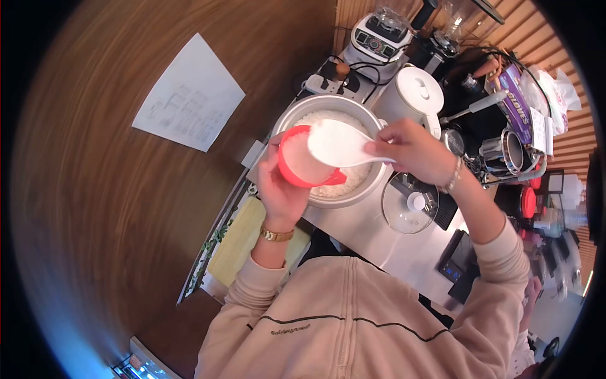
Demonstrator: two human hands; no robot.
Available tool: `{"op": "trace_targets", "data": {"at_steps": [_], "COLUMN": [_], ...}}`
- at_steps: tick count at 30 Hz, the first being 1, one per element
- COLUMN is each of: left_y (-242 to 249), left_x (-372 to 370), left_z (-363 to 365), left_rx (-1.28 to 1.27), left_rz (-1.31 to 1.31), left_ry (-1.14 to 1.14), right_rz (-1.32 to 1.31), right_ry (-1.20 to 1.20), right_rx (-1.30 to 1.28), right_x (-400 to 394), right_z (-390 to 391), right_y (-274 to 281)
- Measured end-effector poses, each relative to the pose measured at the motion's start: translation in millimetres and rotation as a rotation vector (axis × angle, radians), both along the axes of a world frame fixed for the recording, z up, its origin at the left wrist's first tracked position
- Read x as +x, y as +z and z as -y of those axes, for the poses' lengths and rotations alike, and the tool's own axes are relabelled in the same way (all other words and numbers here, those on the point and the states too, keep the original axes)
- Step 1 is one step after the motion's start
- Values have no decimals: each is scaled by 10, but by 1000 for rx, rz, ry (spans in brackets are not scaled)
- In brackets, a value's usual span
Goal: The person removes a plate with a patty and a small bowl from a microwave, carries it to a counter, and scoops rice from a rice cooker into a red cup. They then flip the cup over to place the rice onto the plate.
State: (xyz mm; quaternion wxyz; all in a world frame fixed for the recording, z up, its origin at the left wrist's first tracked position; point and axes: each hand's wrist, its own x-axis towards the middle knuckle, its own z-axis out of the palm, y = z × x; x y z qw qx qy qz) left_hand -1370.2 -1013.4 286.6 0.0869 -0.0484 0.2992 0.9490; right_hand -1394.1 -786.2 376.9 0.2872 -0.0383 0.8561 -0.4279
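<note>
My left hand [279,189] is wrapped round a red cup [302,158] with a small tab on its rim, tilted over the rice pot. In my right hand [416,151] is a white rice paddle [339,144], pinched by its handle. The paddle's blade lies over the cup's edge and hides part of its opening. Cooked white rice [331,118] fills much of the round metal pot [285,117] below both hands. A glass lid [399,213] with a white knob lies on the counter by the pot.
A white lidded jug [421,91] and a blender base [379,43] stand behind the pot. To the right are a steel pitcher [500,153] and a purple glove box [508,95]. A dark scale [456,256] sits nearer me. Paper [189,95] hangs on the wooden panel at left.
</note>
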Motion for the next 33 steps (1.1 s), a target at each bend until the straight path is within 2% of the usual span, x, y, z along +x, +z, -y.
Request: {"op": "trace_targets", "data": {"at_steps": [2, 3, 7, 11, 18, 24, 27, 30, 33], "left_y": [-21, -34, -93, -69, -42, -81, -92, -93, -12], "left_x": [47, 52, 58, 128, 163, 188, 189, 174, 209], "left_z": [-68, -133, -374, -539, -572, -535, -506, -419, -385], "left_rx": [100, 65, -36, -185, -370, -455, -441, -402, -87], "left_rz": [-54, -32, -20, -100, -197, -307, -288, -232, -61], "left_ry": [42, 111, 286, 381, 520, 551, 533, 465, 292], "right_rz": [160, 242, 220, -153, -140, -192, -71, -213, -379], "right_ry": [-146, -225, -276, -169, -41, 239, 183, 167, 169], "right_rx": [-293, -439, -479, -48, 132, 276, 264, 337, 457], "right_x": [159, 252, 484, 559, 556, 476, 455, 545, 625], "right_z": [6, 16, 123, 260, 403, 338, 296, 181, 177], "right_y": [-106, -163, -218, -186, -117, 14, 84, 183, 315]}}
